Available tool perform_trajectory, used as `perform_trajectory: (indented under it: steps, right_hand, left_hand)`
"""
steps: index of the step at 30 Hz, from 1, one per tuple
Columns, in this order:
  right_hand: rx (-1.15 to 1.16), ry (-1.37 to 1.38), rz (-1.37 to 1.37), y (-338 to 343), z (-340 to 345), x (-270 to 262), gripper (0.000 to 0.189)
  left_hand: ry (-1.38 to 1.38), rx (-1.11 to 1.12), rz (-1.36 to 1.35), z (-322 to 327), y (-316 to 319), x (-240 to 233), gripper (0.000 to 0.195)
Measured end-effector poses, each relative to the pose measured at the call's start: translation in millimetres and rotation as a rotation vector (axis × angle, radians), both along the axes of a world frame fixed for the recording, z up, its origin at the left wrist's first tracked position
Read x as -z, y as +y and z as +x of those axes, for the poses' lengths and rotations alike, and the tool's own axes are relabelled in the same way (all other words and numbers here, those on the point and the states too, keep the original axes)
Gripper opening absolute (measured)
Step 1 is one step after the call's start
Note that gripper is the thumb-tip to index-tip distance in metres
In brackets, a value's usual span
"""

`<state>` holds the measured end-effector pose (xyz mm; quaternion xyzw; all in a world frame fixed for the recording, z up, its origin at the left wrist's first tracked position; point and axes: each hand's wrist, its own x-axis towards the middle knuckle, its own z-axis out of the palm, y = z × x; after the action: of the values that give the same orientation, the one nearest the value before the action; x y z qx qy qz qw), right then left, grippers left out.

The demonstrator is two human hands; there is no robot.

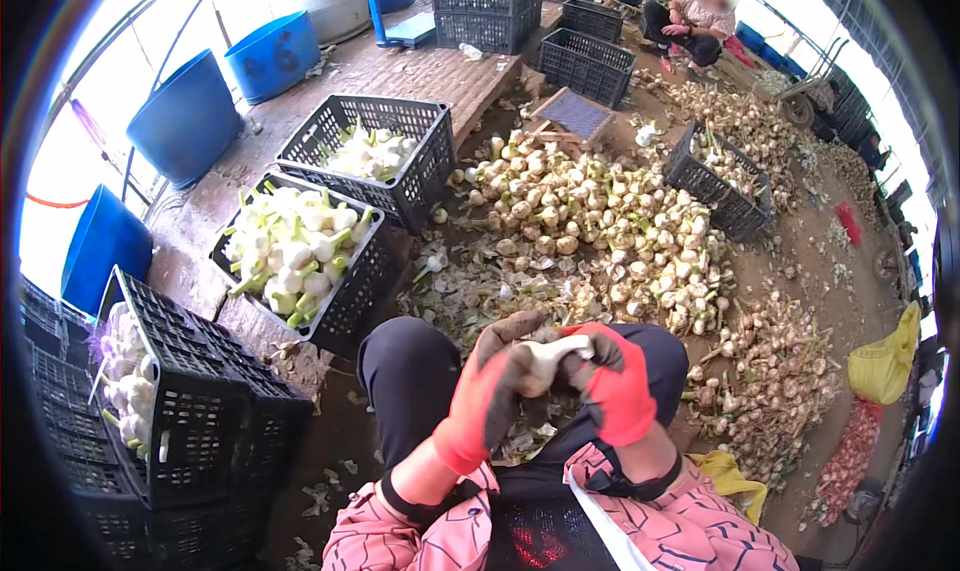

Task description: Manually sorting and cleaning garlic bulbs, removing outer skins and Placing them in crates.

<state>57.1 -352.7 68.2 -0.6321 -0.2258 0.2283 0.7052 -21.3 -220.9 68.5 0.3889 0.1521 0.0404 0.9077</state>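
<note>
Both hands wear red gloves with dark, soiled palms and meet above my knees. My left hand (487, 391) grips the bulb end of a garlic head (546, 364). The fingers of my right hand (615, 383) close on its pale stem and outer skin. Part of the garlic is hidden behind the gloves. Just beyond my knees spreads a heap of unpeeled garlic bulbs (600, 211) with short stems. Loose papery garlic skins (487, 278) litter the ground in front of it.
To my left, a black plastic crate (349, 331) brims with clean white garlic; another crate (442, 158) stands behind it. Stacked crates (202, 421) rise close at left. Blue tubs (187, 120) line the platform. A coworker (694, 27) squats at the far right.
</note>
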Motion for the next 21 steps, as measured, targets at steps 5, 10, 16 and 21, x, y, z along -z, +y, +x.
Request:
perform_trajectory:
  steps: [5,10,16,21]
  right_hand:
    - [0.127,-0.572,-0.125,7,-1,16,0.018]
    - [-0.096,-0.161,0.111,8,-2,8,0.016]
    - [-0.03,-0.037,0.034,14,-4,12,0.02]
    - [-0.245,0.616,0.268,4,6,0,0.02]
  left_hand:
    - [-0.116,0.043,-0.378,-4,8,17,0.05]
    - [-0.359,-0.121,0.236,-8,11,47,0.06]
    - [-0.214,0.044,0.154,-12,25,43,0.064]
    - [-0.319,0.129,0.311,-14,41,45,0.067]
